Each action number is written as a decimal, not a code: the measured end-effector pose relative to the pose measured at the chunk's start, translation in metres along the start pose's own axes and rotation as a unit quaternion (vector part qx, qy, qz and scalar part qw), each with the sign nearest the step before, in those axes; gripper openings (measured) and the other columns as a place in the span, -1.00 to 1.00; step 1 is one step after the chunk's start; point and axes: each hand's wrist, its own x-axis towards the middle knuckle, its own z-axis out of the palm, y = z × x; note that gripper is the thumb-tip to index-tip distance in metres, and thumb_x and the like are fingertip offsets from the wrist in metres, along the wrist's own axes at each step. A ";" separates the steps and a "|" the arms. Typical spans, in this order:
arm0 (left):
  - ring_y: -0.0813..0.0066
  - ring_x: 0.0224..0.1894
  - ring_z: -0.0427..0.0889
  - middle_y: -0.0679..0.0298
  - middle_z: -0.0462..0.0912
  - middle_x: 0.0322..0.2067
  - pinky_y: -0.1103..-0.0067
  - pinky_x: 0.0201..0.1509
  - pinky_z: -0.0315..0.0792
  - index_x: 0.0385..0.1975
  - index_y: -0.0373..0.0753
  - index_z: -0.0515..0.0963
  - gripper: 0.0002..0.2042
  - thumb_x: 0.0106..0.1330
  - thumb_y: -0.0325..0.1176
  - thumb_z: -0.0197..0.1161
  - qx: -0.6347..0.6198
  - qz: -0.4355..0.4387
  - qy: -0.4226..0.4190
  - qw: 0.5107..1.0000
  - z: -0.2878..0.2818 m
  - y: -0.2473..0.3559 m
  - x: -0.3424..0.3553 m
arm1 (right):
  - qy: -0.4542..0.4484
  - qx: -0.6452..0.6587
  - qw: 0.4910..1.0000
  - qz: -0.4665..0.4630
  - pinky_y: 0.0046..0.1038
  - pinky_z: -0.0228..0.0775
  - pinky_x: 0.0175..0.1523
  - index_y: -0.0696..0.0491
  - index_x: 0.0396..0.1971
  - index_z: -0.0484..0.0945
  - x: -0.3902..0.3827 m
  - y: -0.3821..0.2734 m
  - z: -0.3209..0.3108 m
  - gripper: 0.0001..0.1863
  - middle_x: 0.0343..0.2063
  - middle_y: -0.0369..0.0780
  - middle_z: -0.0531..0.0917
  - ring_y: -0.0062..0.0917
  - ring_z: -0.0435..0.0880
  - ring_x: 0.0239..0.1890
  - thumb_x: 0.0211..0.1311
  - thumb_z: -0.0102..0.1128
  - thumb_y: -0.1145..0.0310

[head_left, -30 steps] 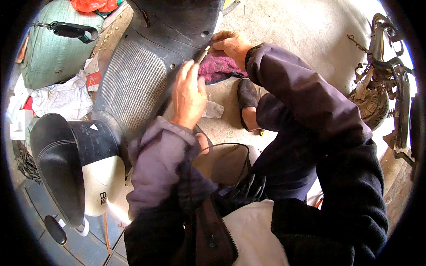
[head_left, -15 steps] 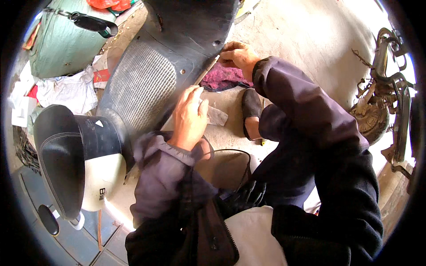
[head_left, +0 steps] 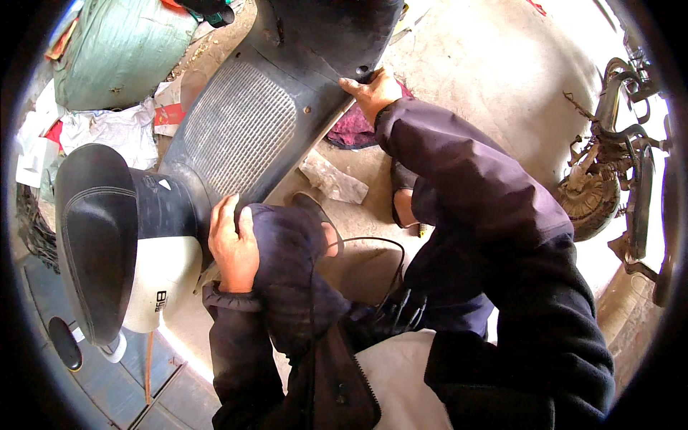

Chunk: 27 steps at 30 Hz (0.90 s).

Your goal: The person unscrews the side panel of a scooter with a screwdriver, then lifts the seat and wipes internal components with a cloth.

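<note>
A black scooter body (head_left: 326,43) with a ridged grey footboard (head_left: 240,129) lies slanting before me, joined to the black-and-white seat section (head_left: 161,265) at lower left. My right hand (head_left: 369,93) grips the panel's right edge near a bolt hole, its fingers curled against it. My left hand (head_left: 233,244) is lower down, fingers bent over the footboard's near edge beside the seat section. A crumpled pink-purple cloth (head_left: 351,129) and a pale crumpled scrap (head_left: 333,179) lie beside the panel, close to my feet.
A green sack (head_left: 118,61), white bags (head_left: 107,136) and scraps fill the upper left. Grey tiles (head_left: 107,387) are at lower left. Parts of another two-wheeler, with a wheel (head_left: 588,204), stand at the right. My slippered foot (head_left: 401,193) rests on the pale floor (head_left: 487,64).
My left hand has moved down and left along the edge to beside the seat section. My right hand has shifted slightly, closer onto the panel's edge. The scooter body sits higher in the view.
</note>
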 end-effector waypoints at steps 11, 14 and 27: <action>0.05 -0.11 0.53 0.01 0.54 -0.16 0.38 -0.01 0.40 -0.18 -0.38 0.49 -0.78 0.22 -0.43 0.12 -0.032 -0.014 0.037 0.999 -0.012 -0.016 -0.017 | 0.024 -0.029 0.999 -0.020 -0.39 0.38 0.04 0.22 -0.11 0.37 0.015 0.028 0.014 -0.46 -0.16 -0.04 0.60 -0.32 0.59 -0.10 -0.09 0.43 0.38; 0.06 -0.13 0.54 0.02 0.54 -0.18 0.38 -0.04 0.41 -0.19 -0.38 0.50 -0.79 0.22 -0.43 0.12 -0.028 -0.003 0.045 0.999 -0.010 -0.013 -0.019 | 0.013 0.006 0.998 -0.062 -0.38 0.38 0.05 0.22 -0.08 0.35 0.030 0.051 0.010 -0.40 -0.16 -0.03 0.60 -0.29 0.59 -0.09 -0.12 0.44 0.36; 0.09 -0.15 0.54 0.05 0.56 -0.22 0.39 -0.06 0.42 -0.24 -0.36 0.52 -0.83 0.23 -0.44 0.10 -0.008 -0.015 0.055 0.998 -0.010 -0.019 -0.025 | -0.021 -0.052 0.998 -0.034 -0.41 0.44 -0.14 0.19 -0.24 0.43 0.022 0.060 -0.008 -0.60 -0.38 -0.09 0.63 -0.36 0.63 -0.31 -0.14 0.33 0.43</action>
